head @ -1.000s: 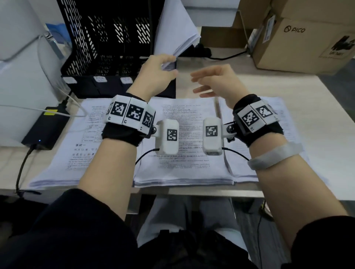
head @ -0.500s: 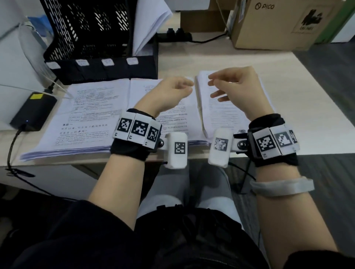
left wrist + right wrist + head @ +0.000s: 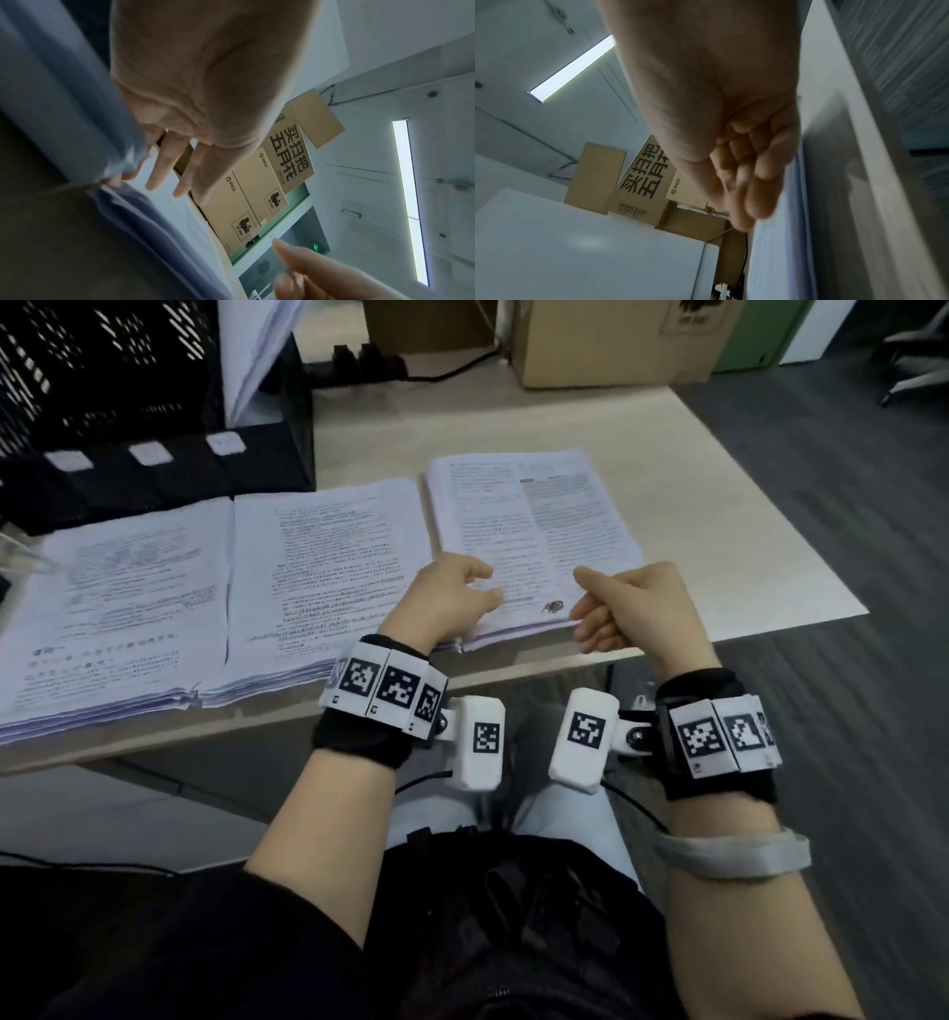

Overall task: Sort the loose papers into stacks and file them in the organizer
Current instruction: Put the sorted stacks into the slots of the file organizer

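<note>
The left hand [image 3: 195,97] fills the view from twelve o'clock to the centre, fingers [image 3: 162,168] loosely extended and spread, holding nothing. Cardboard boxes [image 3: 246,194] printed with black characters sit just past them toward four o'clock. The right hand's fingertips [image 3: 290,257] enter at five o'clock.

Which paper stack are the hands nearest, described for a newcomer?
On the light wood desk, three paper stacks lie before the black mesh organizer. It is the rightmost stack, set apart by a gap, angled, with two-column print and a small dark picture near its front edge.
</note>
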`<control>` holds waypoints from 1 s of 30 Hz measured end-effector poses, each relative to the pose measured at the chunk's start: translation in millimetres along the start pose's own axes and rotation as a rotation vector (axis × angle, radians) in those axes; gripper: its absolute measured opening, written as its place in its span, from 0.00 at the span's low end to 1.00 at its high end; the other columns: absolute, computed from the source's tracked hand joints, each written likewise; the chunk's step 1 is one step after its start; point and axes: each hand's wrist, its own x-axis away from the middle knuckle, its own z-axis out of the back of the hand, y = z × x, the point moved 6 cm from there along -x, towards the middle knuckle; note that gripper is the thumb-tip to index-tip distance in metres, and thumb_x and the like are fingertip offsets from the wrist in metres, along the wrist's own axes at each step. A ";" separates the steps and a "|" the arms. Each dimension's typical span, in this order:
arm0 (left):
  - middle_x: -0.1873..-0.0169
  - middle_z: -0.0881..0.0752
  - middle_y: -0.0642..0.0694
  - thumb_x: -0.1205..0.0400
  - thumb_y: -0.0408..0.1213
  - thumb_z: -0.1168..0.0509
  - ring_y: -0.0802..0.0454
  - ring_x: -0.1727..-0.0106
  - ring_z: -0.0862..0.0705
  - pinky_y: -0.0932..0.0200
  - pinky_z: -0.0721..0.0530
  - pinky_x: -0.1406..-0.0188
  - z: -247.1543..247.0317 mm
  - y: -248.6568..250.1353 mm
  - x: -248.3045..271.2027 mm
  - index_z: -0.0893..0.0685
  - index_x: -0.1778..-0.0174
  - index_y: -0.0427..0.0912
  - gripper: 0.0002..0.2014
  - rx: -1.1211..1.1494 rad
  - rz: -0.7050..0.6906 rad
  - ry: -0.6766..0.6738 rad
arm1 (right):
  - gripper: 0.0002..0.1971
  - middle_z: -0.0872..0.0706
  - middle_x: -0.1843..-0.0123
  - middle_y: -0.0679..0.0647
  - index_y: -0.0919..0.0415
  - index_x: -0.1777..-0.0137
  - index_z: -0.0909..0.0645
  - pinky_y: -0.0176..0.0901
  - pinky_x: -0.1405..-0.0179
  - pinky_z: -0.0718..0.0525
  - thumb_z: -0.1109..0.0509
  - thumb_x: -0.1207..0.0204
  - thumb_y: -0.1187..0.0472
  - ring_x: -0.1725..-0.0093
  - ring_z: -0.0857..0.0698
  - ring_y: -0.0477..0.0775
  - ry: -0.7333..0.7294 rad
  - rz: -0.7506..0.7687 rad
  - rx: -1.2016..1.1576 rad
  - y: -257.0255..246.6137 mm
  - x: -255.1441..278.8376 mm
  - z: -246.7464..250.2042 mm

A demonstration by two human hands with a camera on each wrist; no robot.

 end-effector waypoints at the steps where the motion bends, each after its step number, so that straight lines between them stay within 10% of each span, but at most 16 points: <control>1: 0.30 0.23 0.43 0.18 0.40 0.35 0.46 0.33 0.20 0.62 0.27 0.40 -2.6 -0.7 -1.1 0.22 0.30 0.40 0.20 -0.020 0.026 0.013 | 0.22 0.19 0.85 0.54 0.67 0.71 0.17 0.29 0.87 0.27 0.34 0.20 0.52 0.87 0.22 0.47 -0.035 -0.075 0.026 8.5 1.4 3.8; 4: 0.56 0.18 0.45 0.19 0.39 0.34 0.46 0.55 0.19 0.58 0.21 0.49 -6.4 2.8 -4.1 0.19 0.58 0.46 0.02 -0.090 0.038 0.092 | 0.27 0.16 0.82 0.56 0.72 0.63 0.16 0.28 0.87 0.25 0.37 0.18 0.46 0.87 0.21 0.47 -0.105 -0.218 0.072 27.6 4.8 15.2; 8: 0.76 0.32 0.51 0.22 0.34 0.34 0.50 0.69 0.29 0.59 0.29 0.66 -9.7 8.1 -7.9 0.34 0.76 0.49 0.19 -0.214 0.038 0.166 | 0.24 0.10 0.69 0.63 0.75 0.45 0.20 0.34 0.79 0.15 0.35 0.19 0.48 0.74 0.10 0.54 -0.082 -0.265 -0.159 40.9 4.7 16.6; 14: 0.60 0.16 0.45 0.22 0.34 0.32 0.47 0.52 0.18 0.60 0.24 0.52 -17.1 16.6 -5.5 0.15 0.62 0.41 0.04 -0.182 0.040 0.187 | 0.21 0.18 0.38 0.70 0.67 0.31 0.29 0.40 0.68 0.11 0.33 0.19 0.57 0.66 0.09 0.61 -0.038 -0.213 -0.456 38.6 -5.9 -0.2; 23: 0.56 0.15 0.43 0.21 0.37 0.30 0.49 0.53 0.17 0.49 0.13 0.41 -36.9 26.5 -12.5 0.14 0.50 0.40 0.07 0.198 0.012 -0.054 | 0.14 0.16 0.45 0.64 0.71 0.43 0.23 0.51 0.48 0.16 0.45 0.23 0.78 0.41 0.17 0.64 0.274 -0.025 -0.330 24.3 -18.9 26.6; 27: 0.38 0.17 0.42 0.20 0.38 0.31 0.49 0.37 0.18 0.49 0.22 0.29 -7.6 34.3 -17.4 0.22 0.31 0.38 0.21 0.234 -0.112 0.197 | 0.11 0.18 0.64 0.49 0.66 0.55 0.22 0.33 0.62 0.22 0.43 0.24 0.77 0.64 0.19 0.41 0.433 0.169 -0.388 5.5 -7.6 57.3; 30: 0.25 0.28 0.44 0.19 0.44 0.34 0.49 0.24 0.30 0.51 0.31 0.22 28.6 30.8 -19.8 0.33 0.23 0.41 0.29 0.214 -0.151 0.476 | 0.08 0.22 0.67 0.50 0.67 0.64 0.23 0.37 0.57 0.26 0.41 0.26 0.75 0.63 0.23 0.46 0.456 0.295 -0.422 -6.8 -1.7 73.0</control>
